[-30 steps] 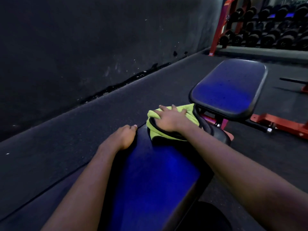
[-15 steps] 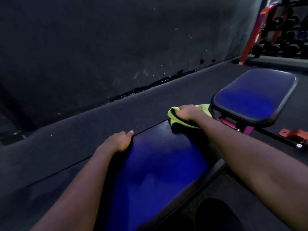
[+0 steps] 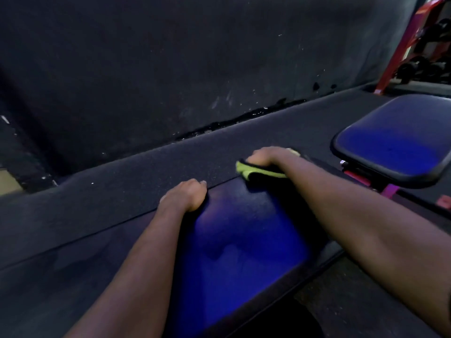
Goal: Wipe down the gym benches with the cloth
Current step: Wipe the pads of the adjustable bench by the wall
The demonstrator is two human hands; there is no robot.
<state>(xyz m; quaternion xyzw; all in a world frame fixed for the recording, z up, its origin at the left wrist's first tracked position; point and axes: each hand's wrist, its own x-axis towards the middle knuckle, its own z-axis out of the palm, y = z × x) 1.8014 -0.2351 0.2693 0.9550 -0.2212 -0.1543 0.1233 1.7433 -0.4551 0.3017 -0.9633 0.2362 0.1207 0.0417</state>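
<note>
Your right hand (image 3: 271, 156) has slid the yellow-green cloth (image 3: 244, 170) off the top of the bench back pad (image 3: 244, 240) and over its far end, toward the corner on your left hand's side. A second ago the palm lay flat on the cloth with fingers spread. Now the fingers are curled down over the end edge with the cloth bunched under them, and only a blurred strip shows below the knuckles. Your left hand (image 3: 185, 197) hasn't moved: fingers bent over the pad's near-side edge, gripping it as a brace, nothing else held. Your head has swung left, so the wall fills more of the view.

Judgement: you're on the end rim of this pad. The top between your forearms looks covered, with the side edges probably left.

Around: the seat pad (image 3: 390, 147) is beyond and right of your right hand, apart from the back pad, with no cloth on it, so it looks like the next surface. The red frame (image 3: 361, 179) sits in the gap just past your right wrist and the cloth could snag there. The dumbbell rack (image 3: 400, 45) stands far beyond the right hand. The dark wall (image 3: 170, 57) and rubber floor (image 3: 146, 174) lie beyond your left hand. Your braced left hand covers a patch of the edge, so lift it to wipe there
</note>
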